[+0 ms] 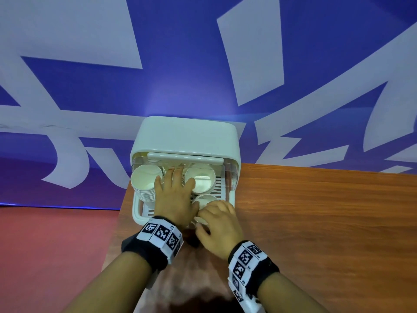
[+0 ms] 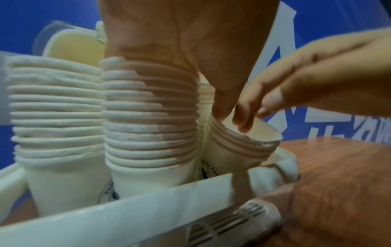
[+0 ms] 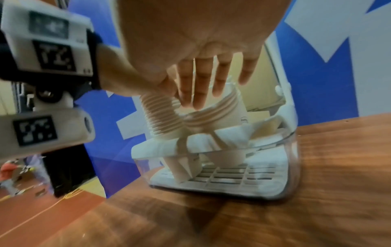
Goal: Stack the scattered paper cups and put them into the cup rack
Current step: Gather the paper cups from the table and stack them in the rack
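Note:
The white cup rack (image 1: 137,210) stands at the table's far left corner with its lid (image 1: 185,136) up. Inside it stand tall stacks of white paper cups: one at the left (image 1: 145,184) (image 2: 57,108), one in the middle (image 2: 148,117) (image 3: 160,115), one at the back right (image 1: 199,179). My left hand (image 1: 174,193) lies flat on the middle stack, palm pressing its top. A short stack (image 1: 204,199) (image 2: 239,143) (image 3: 215,115) leans at the front right. My right hand (image 1: 216,220) (image 2: 245,117) reaches down with straight fingers (image 3: 198,86), the tips touching the short stack's top rim.
The wooden table (image 1: 316,222) stretches to the right of the rack. Its left edge runs just beside the rack, with red floor (image 1: 52,256) below. A blue and white wall (image 1: 203,64) stands behind. The rack's slatted tray (image 3: 232,180) shows under the cups.

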A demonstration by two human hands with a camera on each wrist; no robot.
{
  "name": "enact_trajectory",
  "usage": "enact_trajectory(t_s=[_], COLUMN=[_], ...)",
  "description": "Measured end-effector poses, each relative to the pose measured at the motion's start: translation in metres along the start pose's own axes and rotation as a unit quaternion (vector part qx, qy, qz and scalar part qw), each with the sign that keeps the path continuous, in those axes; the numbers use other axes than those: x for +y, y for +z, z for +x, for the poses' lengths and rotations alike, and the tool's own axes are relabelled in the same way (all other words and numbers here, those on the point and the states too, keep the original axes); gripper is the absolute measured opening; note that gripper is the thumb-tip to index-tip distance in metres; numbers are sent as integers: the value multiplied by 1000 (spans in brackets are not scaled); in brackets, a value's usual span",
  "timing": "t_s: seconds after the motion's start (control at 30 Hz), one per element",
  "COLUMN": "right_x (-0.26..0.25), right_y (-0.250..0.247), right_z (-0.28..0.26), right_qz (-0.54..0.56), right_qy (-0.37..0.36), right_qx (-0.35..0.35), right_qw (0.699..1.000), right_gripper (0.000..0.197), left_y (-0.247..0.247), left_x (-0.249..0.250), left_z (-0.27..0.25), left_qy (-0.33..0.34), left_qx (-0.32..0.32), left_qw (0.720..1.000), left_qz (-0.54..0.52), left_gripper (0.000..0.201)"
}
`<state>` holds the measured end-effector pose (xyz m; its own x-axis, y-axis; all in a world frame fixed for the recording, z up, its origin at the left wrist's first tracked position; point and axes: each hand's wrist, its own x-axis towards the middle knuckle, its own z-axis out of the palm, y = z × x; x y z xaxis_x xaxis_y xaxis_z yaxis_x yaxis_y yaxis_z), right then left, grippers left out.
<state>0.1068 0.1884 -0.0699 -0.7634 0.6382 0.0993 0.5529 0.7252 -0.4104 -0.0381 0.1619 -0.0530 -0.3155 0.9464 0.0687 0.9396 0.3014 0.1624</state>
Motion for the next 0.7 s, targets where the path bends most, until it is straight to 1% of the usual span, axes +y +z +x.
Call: enact_trajectory(t_s=[0.07, 0.13, 0.2, 0.23, 0.33, 0.43, 0.47, 0.57, 0.63, 0.7], right_x=[6, 12, 16, 16, 14, 16, 17, 22, 24, 25], right_y=[-8, -14, -15, -16, -18, -22, -22, -12, -8, -8], right_z=[-4, -3, 4, 8, 23, 35, 39, 48, 50, 54], right_qz=[62, 123, 164, 191, 297, 372, 393, 448, 493, 533], right_qy=[24, 64, 104, 131, 203, 243, 255, 262, 262, 274], right_qx=[52, 84, 116, 111, 50, 53, 41, -11, -8, 14], right_qw=[996, 987, 974, 966, 932, 894, 882, 855, 830, 801], right_gripper=[31, 30, 24, 20, 16, 24, 28, 36, 33, 29], left_y=[1, 3, 5, 6, 8, 9, 10, 10, 7, 4], left_x=[-2, -4, -3, -3, -2, -1, -1, -2, -2, -3], left_z=[-2, -4, -6, -6, -7, -8, -9, -12, -14, -15], left_qy=[11, 26, 32, 32, 35, 42, 42, 43, 47, 55], left_qx=[2, 23, 50, 62, 96, 121, 124, 137, 140, 140], left_qw=[1000, 999, 997, 997, 994, 991, 991, 990, 989, 989], left_qz=[23, 37, 40, 40, 40, 32, 28, 9, -3, -13], left_gripper=[47, 50, 52, 51, 49, 49, 50, 53, 55, 56])
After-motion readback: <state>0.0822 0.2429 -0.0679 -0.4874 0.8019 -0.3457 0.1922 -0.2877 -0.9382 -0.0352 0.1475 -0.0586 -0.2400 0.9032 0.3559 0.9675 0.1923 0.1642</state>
